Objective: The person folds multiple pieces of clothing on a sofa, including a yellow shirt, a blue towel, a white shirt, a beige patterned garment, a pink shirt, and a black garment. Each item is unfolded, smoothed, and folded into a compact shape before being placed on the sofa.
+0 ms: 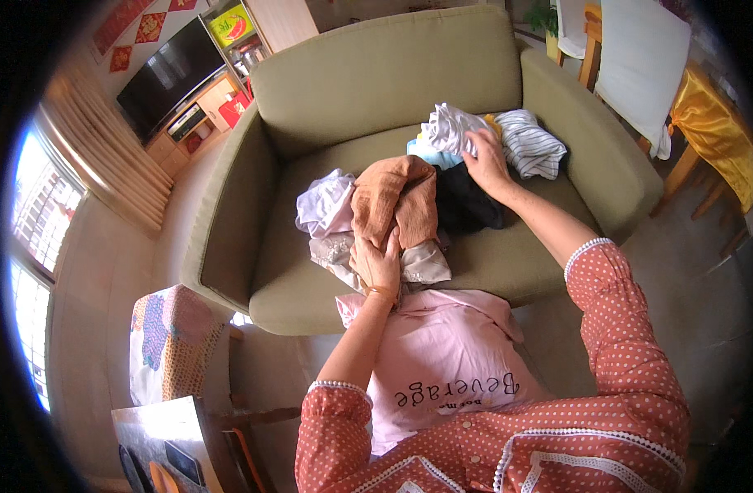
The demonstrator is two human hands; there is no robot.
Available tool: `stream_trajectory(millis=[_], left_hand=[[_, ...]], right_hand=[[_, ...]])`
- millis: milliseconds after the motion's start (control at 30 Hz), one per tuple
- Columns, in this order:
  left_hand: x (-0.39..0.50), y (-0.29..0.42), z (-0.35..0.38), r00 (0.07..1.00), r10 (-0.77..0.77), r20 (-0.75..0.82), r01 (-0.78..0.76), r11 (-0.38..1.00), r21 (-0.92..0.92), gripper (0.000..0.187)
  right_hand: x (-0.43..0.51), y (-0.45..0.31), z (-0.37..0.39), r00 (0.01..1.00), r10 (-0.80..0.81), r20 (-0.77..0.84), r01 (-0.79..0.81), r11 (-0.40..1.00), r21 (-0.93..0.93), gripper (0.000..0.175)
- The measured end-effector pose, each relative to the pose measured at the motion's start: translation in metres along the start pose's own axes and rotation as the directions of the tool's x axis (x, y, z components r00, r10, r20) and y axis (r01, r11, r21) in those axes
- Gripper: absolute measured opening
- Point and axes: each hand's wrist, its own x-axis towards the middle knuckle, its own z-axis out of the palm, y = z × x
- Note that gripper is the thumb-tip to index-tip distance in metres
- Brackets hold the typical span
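Observation:
My left hand [376,262] presses into a brown crinkled garment [392,191], which lies bunched over a beige garment [429,265] near the sofa's front edge. My right hand [487,163] reaches to a rolled white garment [450,128] and touches its right side; whether the fingers grip it cannot be told. Under that roll, light blue cloth [432,154] shows. A striped garment [530,145] lies folded to the right. Between the hands is a black garment [469,200]. Left of the brown one sits a pale lilac garment [327,203]. A pink printed shirt [444,351] spreads across my lap.
The green sofa [389,68] stands in front of me. At its left are a cloth-covered stool [173,345] and a small table [161,419] with a phone [184,462]. Chairs with white covers [641,68] stand to the right. A television [170,80] is behind left.

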Motion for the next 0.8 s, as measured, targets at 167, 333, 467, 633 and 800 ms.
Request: stream_trajectory(millis=[167,333,467,633,800], left_hand=[[0.000,0.004,0.006,1.000,-0.003,0.018,0.002,0.999,0.054,0.073],[-0.001,0.002,0.005,1.000,-0.003,-0.012,0.003,0.999,0.042,0.070],[-0.001,0.007,0.007,1.000,-0.011,-0.006,0.011,0.999,0.036,0.066],[0.000,0.005,0.004,0.999,-0.029,-0.024,0.030,0.999,0.045,0.062],[0.001,0.008,0.004,0.999,-0.039,0.022,0.038,0.999,0.037,0.068]], right_hand=[[0.035,0.060,0.017,0.642,0.767,0.012,-0.752,0.627,0.202,0.050],[0.049,0.044,0.012,0.856,0.500,0.132,-0.503,0.864,-0.008,0.021],[0.112,0.002,-0.010,0.966,0.241,0.096,-0.253,0.789,0.560,0.008],[0.194,-0.062,-0.078,0.969,0.239,0.069,-0.142,0.305,0.942,0.025],[0.187,-0.067,-0.082,0.924,0.147,0.353,-0.382,0.295,0.876,0.034]])
